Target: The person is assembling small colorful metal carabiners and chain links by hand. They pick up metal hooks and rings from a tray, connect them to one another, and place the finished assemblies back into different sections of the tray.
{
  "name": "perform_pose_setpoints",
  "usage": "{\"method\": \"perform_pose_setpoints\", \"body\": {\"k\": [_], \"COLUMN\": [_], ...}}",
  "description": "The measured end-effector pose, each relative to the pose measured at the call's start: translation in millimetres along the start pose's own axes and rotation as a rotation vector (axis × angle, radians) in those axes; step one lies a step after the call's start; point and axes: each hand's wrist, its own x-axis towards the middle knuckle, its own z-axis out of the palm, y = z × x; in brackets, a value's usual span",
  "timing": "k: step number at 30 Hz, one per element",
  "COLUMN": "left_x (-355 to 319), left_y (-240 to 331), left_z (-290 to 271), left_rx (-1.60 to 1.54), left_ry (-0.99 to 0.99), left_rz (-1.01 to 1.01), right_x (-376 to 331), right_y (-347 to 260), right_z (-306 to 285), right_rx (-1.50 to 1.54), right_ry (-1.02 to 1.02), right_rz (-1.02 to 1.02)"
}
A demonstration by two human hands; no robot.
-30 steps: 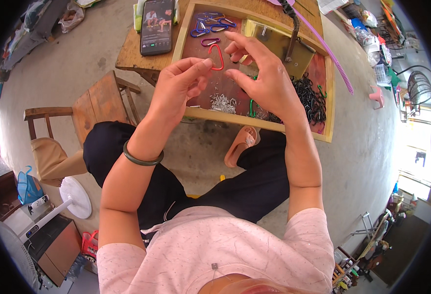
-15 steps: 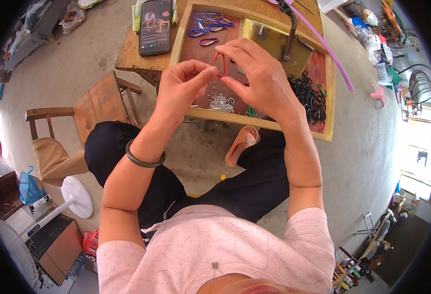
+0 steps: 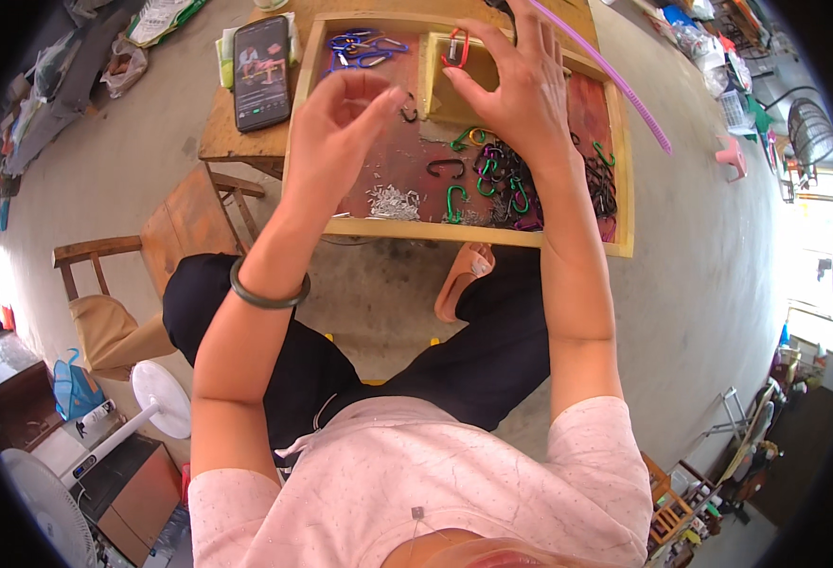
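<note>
Over the shallow wooden tray (image 3: 426, 230), the thumb and index finger of my right hand (image 3: 521, 95) grip a red carabiner (image 3: 464, 47), beside a small metal piece on a yellowish metal plate (image 3: 442, 95). To the left, my left hand (image 3: 336, 133) hangs above the tray with fingers curled and thumb stretched forward. Motion smears its fingertips, so anything between them cannot be made out. Small silver pins (image 3: 394, 202) lie heaped below it. Dark hook-shaped carabiner bodies (image 3: 447, 168), green ones (image 3: 456, 204) and a mixed black, purple and green pile (image 3: 506, 185) lie nearer my right forearm.
Blue carabiners (image 3: 364, 47) fill the tray's far left corner. A phone (image 3: 262, 76) leans on the wooden table (image 3: 222, 133) beside the tray. A purple coiled tube (image 3: 615, 80) crosses the far right. A wooden chair (image 3: 185, 222) and a white fan (image 3: 161, 398) stand to my left.
My hands have moved apart. The right has carried the red carabiner away to the metal plate; the left has let go of it and drawn back left. The view has shifted slightly.
</note>
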Motion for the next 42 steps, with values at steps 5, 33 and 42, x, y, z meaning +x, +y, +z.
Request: {"method": "perform_pose_setpoints", "body": {"k": [5, 33, 42], "left_x": [59, 96, 100], "left_y": [-19, -53, -57], "left_z": [30, 47, 41], "left_rx": [0.075, -0.007, -0.037], "left_ry": [-0.021, -0.123, -0.190], "left_rz": [0.105, 0.040, 0.041], "right_x": [6, 0, 1], "right_y": [6, 22, 23], "right_z": [9, 22, 21], "right_rx": [-0.122, -0.008, -0.006], "right_ry": [0.016, 0.016, 0.027], "right_rz": [0.008, 0.004, -0.018]}}
